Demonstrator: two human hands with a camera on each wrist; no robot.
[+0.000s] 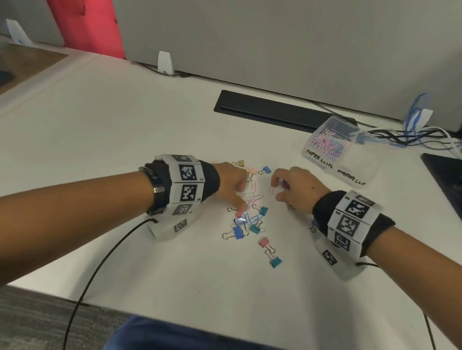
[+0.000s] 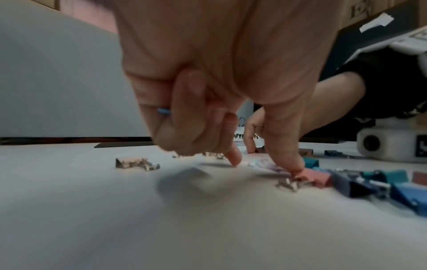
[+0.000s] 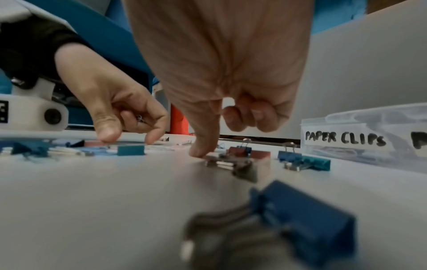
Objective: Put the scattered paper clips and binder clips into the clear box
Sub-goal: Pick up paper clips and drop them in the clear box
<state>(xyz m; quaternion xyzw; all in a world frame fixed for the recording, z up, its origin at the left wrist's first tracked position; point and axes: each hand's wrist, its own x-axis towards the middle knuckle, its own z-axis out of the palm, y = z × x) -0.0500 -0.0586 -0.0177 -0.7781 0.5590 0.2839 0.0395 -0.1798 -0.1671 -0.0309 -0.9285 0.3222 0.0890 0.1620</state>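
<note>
White desk [image 1: 118,141] runs from the person's lap out to a grey partition, with binder clips and paper clips strewn across its middle. Nearest the desk edge lie a pink binder clip [image 1: 264,242] and a teal binder clip [image 1: 275,262], almost touching end to end. Just beyond them a blue binder clip [image 1: 236,232] sits at the near side of the main heap, where pale paper clips [image 1: 251,200] are tangled with more teal and blue binder clips.

Over that heap the left hand [image 1: 230,185] comes in from the left; its thumb presses down on a pink clip at the heap's left side, the forefinger tip touches the desk, and the other fingers are curled in on a few paper clips, a blue one showing in the left wrist view. Opposite it, the right hand [image 1: 295,188] hangs with curled fingers and its thumb tip down on the desk beside a binder clip's wire handles; whether it holds anything I cannot tell.

Farther right stands the clear box [image 1: 332,143], lettered PAPER CLIPS, with pastel paper clips inside. Behind it lie a black cable slot [image 1: 269,109] and loose cables [image 1: 416,134]
</note>
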